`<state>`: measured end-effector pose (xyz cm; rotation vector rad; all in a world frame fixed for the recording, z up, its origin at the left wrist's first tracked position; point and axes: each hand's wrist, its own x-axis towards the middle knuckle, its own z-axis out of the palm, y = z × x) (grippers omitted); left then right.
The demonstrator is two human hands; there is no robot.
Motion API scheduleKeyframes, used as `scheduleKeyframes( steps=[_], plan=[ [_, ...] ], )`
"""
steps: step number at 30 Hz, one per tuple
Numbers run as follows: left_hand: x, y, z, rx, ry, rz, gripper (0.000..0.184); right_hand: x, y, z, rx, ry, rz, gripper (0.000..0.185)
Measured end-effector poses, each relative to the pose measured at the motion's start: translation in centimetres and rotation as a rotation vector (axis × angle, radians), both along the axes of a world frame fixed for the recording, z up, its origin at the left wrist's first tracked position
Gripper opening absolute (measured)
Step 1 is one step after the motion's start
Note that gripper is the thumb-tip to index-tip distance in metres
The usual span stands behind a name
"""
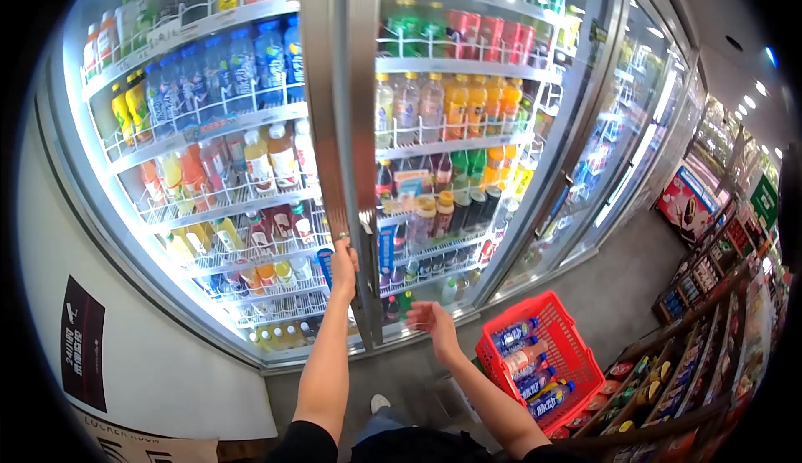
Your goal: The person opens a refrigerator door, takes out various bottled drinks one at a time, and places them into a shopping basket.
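Observation:
My left hand [343, 264] has its fingers wrapped round the handle [342, 233] on the metal frame of the left glass cooler door. Just right of it, my right hand [432, 321] is in the air in front of the lower part of the right door, fingers apart and holding nothing. Behind the glass, shelves carry rows of drinks, among them blue bottles [242, 62], orange bottles [476, 99] and red cans [491, 37]. A red basket [579, 342] with several bottles [525, 358] in it stands to the right of my right forearm.
More cooler doors [601, 154] run away to the right. Slanted shelves [677, 371] of packaged goods stand at the lower right. A white panel [159, 379] with a black sign [82, 344] is at the left. Grey floor [639, 267] shows between coolers and shelves.

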<state>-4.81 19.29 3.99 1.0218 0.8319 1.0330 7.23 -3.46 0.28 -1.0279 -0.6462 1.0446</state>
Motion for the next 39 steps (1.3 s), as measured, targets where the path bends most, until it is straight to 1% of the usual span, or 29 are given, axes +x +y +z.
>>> scheduleKeyframes(
  steps=[2,3,4,7,8,11,14,16,20,21,22,24,25,26,27,28,29,30,32,34,36,38,39],
  plan=[
    [-0.6,-2.5,0.1,0.033,0.004,0.022,0.049,0.3,-2.3,-0.2,-0.008,-0.023,-0.016,0.056],
    [-1.3,-3.9,0.3,0.044,-0.01,-0.017,0.049,0.8,-3.1,-0.6,-0.011,-0.008,-0.004,0.057],
    [-1.9,-5.3,0.1,0.04,0.01,-0.006,0.049,1.2,-3.7,-0.5,-0.019,0.017,0.013,0.059],
    [-3.0,-9.3,-0.1,0.036,0.003,0.057,0.049,1.8,-5.5,0.1,0.031,0.014,0.034,0.062],
    [-3.4,-10.5,-0.3,0.031,0.031,0.104,0.054,1.8,-6.0,0.1,0.052,0.02,0.039,0.065],
    [-5.5,-14.2,-0.5,0.036,0.056,0.118,0.054,1.3,-7.3,0.3,0.061,0.008,0.078,0.063],
    [-7.4,-18.4,0.0,0.046,0.016,0.174,0.054,0.1,-8.6,1.5,0.079,0.0,0.144,0.063],
    [-9.0,-20.8,-0.1,0.088,0.021,0.198,0.054,-1.2,-9.2,2.1,0.089,-0.013,0.193,0.062],
    [-12.3,-25.3,0.1,0.032,0.05,0.311,0.052,-4.1,-9.8,3.8,0.131,-0.039,0.278,0.061],
    [-13.1,-26.9,0.9,0.029,0.052,0.389,0.048,-4.9,-10.0,4.5,0.14,-0.045,0.3,0.06],
    [-13.6,-28.6,1.8,0.031,0.05,0.41,0.048,-5.5,-10.1,4.9,0.149,-0.051,0.322,0.059],
    [-14.2,-31.1,2.9,0.073,0.151,0.742,0.043,-6.4,-10.3,5.2,0.162,-0.053,0.367,0.058],
    [-15.6,-31.8,1.9,0.177,0.26,0.812,0.026,-6.7,-10.5,5.4,0.165,-0.059,0.366,0.06],
    [-16.7,-32.4,0.9,0.178,0.261,0.82,0.026,-7.0,-10.8,5.6,0.17,-0.064,0.36,0.062],
    [-17.3,-33.0,1.1,0.457,0.426,1.092,0.02,-7.2,-11.0,5.7,0.173,-0.067,0.352,0.062],
    [-17.5,-33.9,2.3,0.75,0.589,1.352,0.013,-7.3,-11.1,5.6,0.181,-0.065,0.352,0.062],
    [-17.6,-35.9,3.5,0.738,0.622,1.344,0.008,-7.4,-11.0,5.2,0.167,-0.065,0.343,0.061],
    [-17.0,-36.1,3.8,0.752,0.612,1.344,0.008,-7.5,-10.9,5.1,0.155,-0.066,0.333,0.061],
    [-15.3,-36.5,4.2,0.955,0.407,1.007,0.008,-7.8,-10.8,5.5,0.174,-0.076,0.347,0.059],
    [-13.4,-35.7,7.2,0.897,0.398,0.603,0.011,-8.3,-11.1,6.3,0.178,-0.061,0.324,0.059],
    [-12.8,-32.1,8.1,0.492,0.249,0.32,0.017,-8.4,-11.5,6.9,0.182,-0.065,0.325,0.059],
    [-13.3,-27.3,6.7,0.393,0.15,0.257,0.027,-8.4,-11.6,7.3,0.19,-0.073,0.32,0.059],
    [-13.9,-26.0,7.0,0.251,0.164,0.292,0.028,-8.3,-11.5,7.2,0.182,-0.071,0.313,0.059]
  ],
)
